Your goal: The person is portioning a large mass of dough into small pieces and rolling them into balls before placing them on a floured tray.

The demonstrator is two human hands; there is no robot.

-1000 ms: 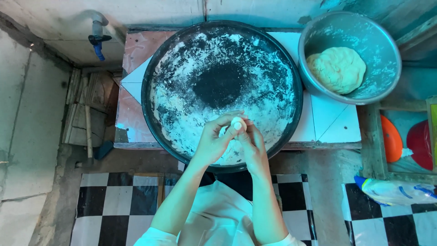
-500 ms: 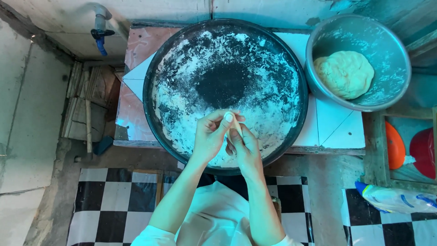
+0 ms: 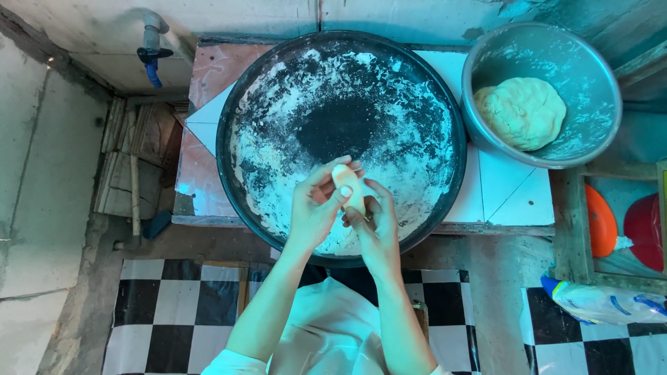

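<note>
A small piece of pale dough is held between two bare hands, just above the near part of a large round dark pan that is dusted with white flour. The left hand is cupped around the piece from one side, fingers curled and thumb pressed against it; the right hand is closed on its lower end, fingertips together on the dough. The piece is seen as an elongated lump, and it is judged to be light, soft and easily squashed or stretched, possibly a little sticky. It is best taken gently around its middle rather than pinched at the ends.

The pan is set on a tiled counter, and its raised rim lies directly below the wrists. To the right, just beside the pan, a metal bowl is seen with a large mound of dough inside. The widest free room is judged to be over the pan's floured middle. Further right, orange and red plastic items are stored in a wooden frame. A tap with a blue handle is fixed on the wall at the upper left. A black-and-white chequered floor is visible below.
</note>
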